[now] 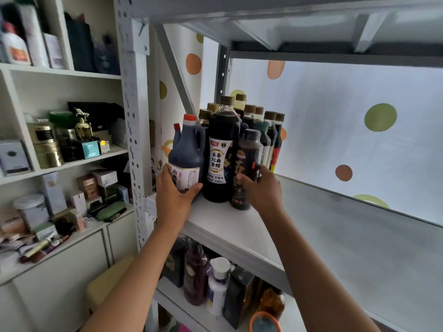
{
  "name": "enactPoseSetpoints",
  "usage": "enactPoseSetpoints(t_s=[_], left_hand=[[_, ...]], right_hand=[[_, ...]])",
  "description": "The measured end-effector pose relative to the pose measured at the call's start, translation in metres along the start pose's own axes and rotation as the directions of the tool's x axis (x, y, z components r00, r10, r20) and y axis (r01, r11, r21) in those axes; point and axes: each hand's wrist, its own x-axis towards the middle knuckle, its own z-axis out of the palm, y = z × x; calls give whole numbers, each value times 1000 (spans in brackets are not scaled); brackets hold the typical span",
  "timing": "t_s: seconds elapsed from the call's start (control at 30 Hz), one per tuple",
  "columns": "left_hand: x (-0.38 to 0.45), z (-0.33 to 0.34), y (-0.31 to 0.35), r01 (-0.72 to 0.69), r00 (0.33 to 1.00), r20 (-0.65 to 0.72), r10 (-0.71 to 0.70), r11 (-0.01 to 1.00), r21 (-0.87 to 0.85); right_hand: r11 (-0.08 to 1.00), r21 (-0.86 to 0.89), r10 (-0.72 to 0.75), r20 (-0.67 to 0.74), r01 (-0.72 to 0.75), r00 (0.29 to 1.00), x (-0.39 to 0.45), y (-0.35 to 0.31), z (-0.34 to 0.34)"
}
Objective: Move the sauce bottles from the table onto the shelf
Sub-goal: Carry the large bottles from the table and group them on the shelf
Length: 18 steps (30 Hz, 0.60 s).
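Observation:
On the white metal shelf, at its left end, stands a cluster of dark sauce bottles. My left hand grips the base of a dark jug with a red cap and a handle. My right hand wraps the lower part of a dark bottle with a black cap, which stands on the shelf. Between the two stands a tall vinegar bottle with a brown cap and white label. Several more brown-capped bottles stand behind them. The table is out of view.
The shelf's white upright post is just left of my left hand. A lower shelf holds bottles and boxes. A white cabinet at the left is packed with jars and boxes. A polka-dot wall is behind.

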Motion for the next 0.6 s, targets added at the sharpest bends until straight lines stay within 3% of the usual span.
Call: enactPoseSetpoints(t_s=[0.2,0.6], left_hand=[[-5,2,2,-16,1000,-24,16,1000,14],[-11,1,-2,-27,998,-57,34,993,116]], right_hand=[[1000,-18,5,-43,-6,999,16,4,7],[988,-108,-125,-174,107,977,12,26,26]])
